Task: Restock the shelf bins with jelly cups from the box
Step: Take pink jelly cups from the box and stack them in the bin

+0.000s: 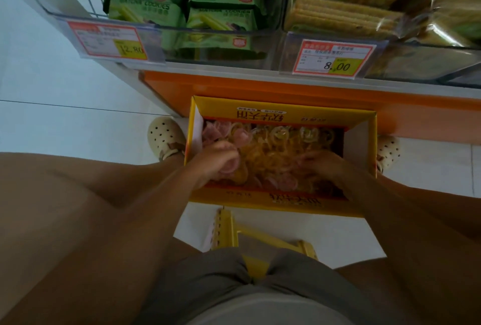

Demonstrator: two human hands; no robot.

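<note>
Inside yellow cardboard box (pixel 282 106), glossy round jelly cups (pixel 279 137), left hand (pixel 218 160) clutching some, right hand (pixel 322 166) grip unclear.

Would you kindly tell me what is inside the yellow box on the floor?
Loose pink and yellow jelly cups fill the yellow box. The left hand grips pink ones; the right hand lies among them, grip unclear. The box bottom and lower cups are covered.

Head view, steeply downward, close above box (pixel 282 114)

The person wears grey-brown shorts (pixel 221 280); cream perforated clogs (pixel 162 136) with buckled straps; a pale top (pixel 260 311)
</note>
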